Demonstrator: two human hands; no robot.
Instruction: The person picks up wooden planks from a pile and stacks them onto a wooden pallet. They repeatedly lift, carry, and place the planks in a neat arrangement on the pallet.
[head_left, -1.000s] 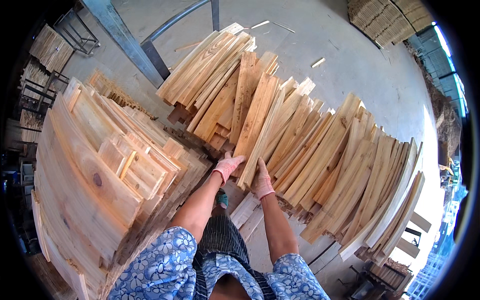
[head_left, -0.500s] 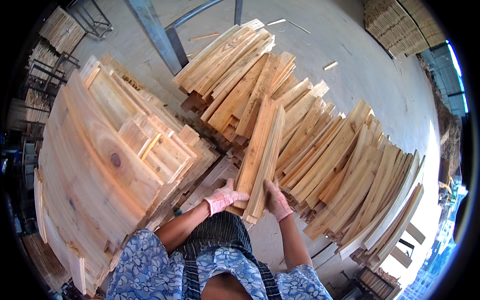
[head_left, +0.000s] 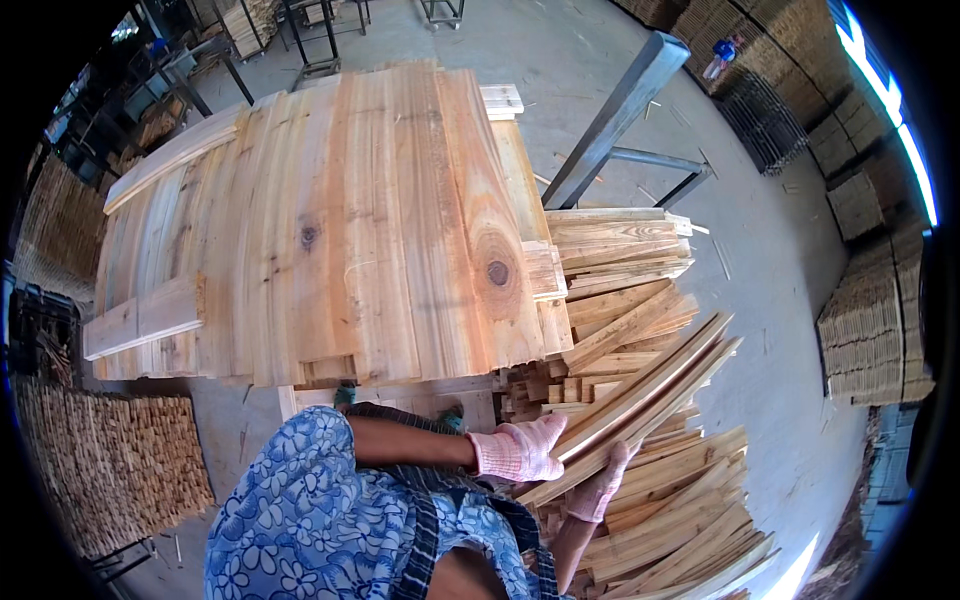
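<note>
Both my hands wear pale pink knit gloves. My left hand (head_left: 518, 449) grips the near part of a few narrow wooden boards (head_left: 650, 385), its fingers closed at their left edge. On their other side, my right hand (head_left: 603, 482) is closed round the same bundle. The boards slant up and away to the right, with a gap between them toward the far end. Beneath and beyond them lies a long heap of similar rough boards (head_left: 690, 482). To the left is a broad stack topped by a wide layer of planks (head_left: 385, 230), knotted and light brown.
Short board pieces (head_left: 150, 318) lie on the wide stack. A grey metal post (head_left: 620, 120) rises beyond its right end. Bundled wood (head_left: 115, 465) stands at the left, more stacks (head_left: 875, 330) at the right. A person (head_left: 722, 55) is far off at the upper right.
My view has turned left, bringing the wide plank stack to the middle. The held boards now slant to the right, with both hands still on them.
</note>
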